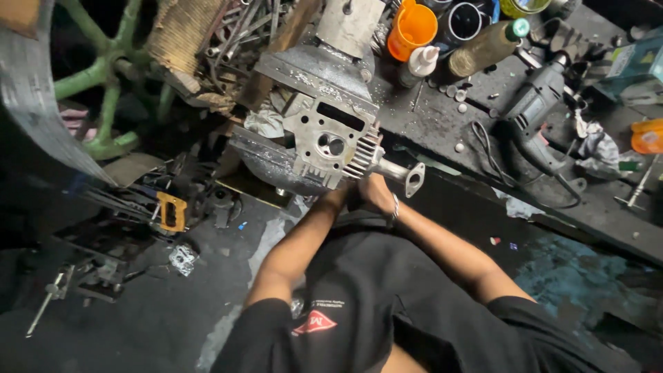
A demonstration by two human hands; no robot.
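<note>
Both forearms reach up to a finned engine cylinder head (330, 141) at the table (442, 124) edge. Right hand (376, 190) grips under its pipe; left hand is hidden, so I cannot tell. Better to support it from below, I think.

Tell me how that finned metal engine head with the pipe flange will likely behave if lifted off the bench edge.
The engine head looks like solid cast metal, so probably rigid and heavy for its size. Its pipe flange juts sideways, so it may tip that way. The bench looks grimy, so surfaces may be slippery.
</note>
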